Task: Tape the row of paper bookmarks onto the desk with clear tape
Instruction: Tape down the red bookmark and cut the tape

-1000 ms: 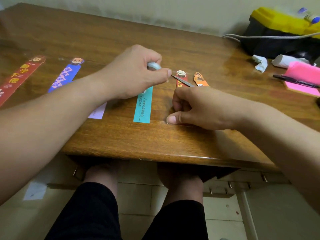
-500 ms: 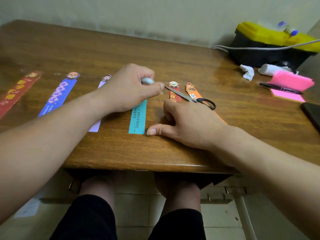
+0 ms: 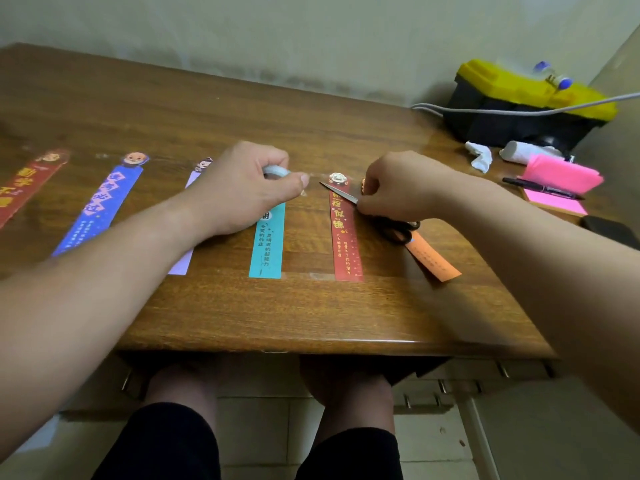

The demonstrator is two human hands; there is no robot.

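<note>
left fingers (image 3: pixel 292 187) curled round the tape roll (image 3: pixel 275 170), right fingers (image 3: pixel 372 202) curled over the scissors (image 3: pixel 398 228), blade tip pointing left at the roll. tape strip (image 3: pixel 313 174) runs sideways between them, crossing the top of the red bookmark (image 3: pixel 344 237), which lies lengthwise toward me on the counter (image 3: pixel 311 313).

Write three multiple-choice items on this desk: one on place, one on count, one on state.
1. The tip of the scissors lies over: A a red bookmark; B a cup; C a book.
2. Bookmarks in view: A four; B six; C nine.
3. The left hand: A lies flat; B grips the tape roll; C holds a stapler.
Key: 1 A, the blade crosses that red strip. 2 B: left red, blue, lilac, teal, the red one, orange. 3 B, fingers curl round the roll.
</note>
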